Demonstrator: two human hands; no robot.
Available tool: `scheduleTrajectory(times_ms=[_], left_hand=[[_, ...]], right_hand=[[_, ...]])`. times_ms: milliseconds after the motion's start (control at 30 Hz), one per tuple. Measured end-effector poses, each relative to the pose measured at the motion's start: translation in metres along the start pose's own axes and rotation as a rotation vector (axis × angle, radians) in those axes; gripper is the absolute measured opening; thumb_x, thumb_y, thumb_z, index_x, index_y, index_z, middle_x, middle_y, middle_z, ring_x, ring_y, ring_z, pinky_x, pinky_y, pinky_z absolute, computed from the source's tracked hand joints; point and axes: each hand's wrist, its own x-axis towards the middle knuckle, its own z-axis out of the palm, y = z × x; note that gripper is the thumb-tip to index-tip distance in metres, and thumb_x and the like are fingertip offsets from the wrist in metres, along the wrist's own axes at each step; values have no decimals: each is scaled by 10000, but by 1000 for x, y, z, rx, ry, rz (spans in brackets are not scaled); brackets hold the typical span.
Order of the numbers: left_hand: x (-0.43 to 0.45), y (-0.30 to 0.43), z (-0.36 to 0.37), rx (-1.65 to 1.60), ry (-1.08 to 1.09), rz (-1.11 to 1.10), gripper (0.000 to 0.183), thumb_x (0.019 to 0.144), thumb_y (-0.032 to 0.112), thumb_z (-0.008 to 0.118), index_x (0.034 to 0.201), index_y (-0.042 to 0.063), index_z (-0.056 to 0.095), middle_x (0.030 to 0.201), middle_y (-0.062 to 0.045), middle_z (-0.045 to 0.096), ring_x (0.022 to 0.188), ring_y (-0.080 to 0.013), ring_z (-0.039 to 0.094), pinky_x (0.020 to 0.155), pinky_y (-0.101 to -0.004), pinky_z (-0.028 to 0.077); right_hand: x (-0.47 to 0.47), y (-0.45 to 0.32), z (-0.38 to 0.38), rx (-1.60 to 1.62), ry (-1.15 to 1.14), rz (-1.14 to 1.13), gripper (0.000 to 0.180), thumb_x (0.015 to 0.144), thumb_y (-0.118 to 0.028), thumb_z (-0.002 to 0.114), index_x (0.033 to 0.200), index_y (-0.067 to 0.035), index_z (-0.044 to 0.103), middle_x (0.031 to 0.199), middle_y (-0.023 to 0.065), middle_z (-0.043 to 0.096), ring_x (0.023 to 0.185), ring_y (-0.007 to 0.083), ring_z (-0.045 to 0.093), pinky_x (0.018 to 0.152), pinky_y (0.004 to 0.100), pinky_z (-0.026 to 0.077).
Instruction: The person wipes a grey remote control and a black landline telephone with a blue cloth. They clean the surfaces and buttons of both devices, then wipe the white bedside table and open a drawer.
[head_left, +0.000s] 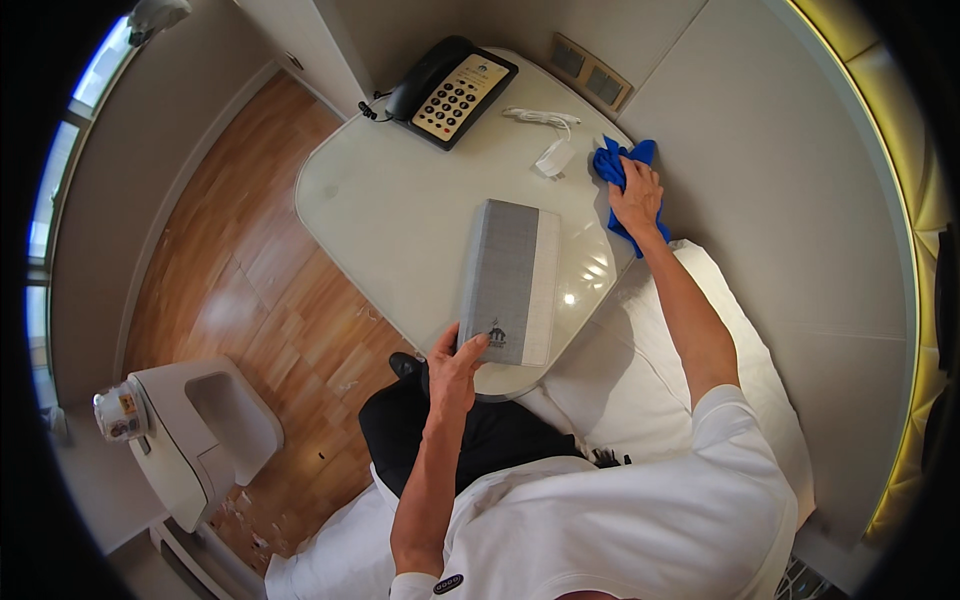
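My left hand (453, 367) grips the near left corner of a flat grey and off-white box (504, 277), thumb on top beside a small printed logo. The box is over the near part of a pale glass-topped table (375, 217); whether it rests there or is slightly raised I cannot tell. At the table's right edge, by the wall, my right hand (637, 196) is closed on a crumpled blue cloth (619, 166), part of which hangs down past the edge. A white charger plug (555, 158) and its bundled white cable (538, 116) lie left of the cloth.
A black desk telephone (454, 97) stands at the table's far side. Behind the table is a wall socket panel (591, 73). White bedding (622, 352) lies at the right. At the left, a white moulded unit (199, 427) with a wrapped item (120, 411) on it stands over wood-patterned flooring (247, 262).
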Motion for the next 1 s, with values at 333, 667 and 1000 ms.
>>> scheduleTrajectory(times_ms=[333, 667, 1000], left_hand=[[4, 5, 15, 140, -57, -69, 545, 802, 164, 774, 1264, -60, 592, 1043, -115, 669, 925, -175, 636, 813, -319, 501], [51, 6, 79, 264, -181, -15, 502, 788, 220, 765, 1170, -80, 641, 932, -96, 647, 822, -165, 587, 711, -319, 465], [112, 15, 112, 465, -331, 28, 496, 760, 195, 776, 1154, -80, 652, 873, -100, 659, 772, -173, 595, 650, -316, 456]], right_hand=[[-39, 12, -22, 76, -60, -19, 471, 749, -155, 658, 1219, -134, 633, 1207, 111, 604, 1123, 319, 549, 934, 455, 432], [-140, 0, -74, 449, 49, 243, 435, 791, -94, 739, 1186, 9, 589, 1085, 192, 633, 994, 352, 631, 887, 383, 498], [-166, -65, -95, 825, -43, 601, 479, 821, -148, 741, 1226, 29, 558, 1103, 137, 652, 1011, 197, 613, 920, 318, 473]])
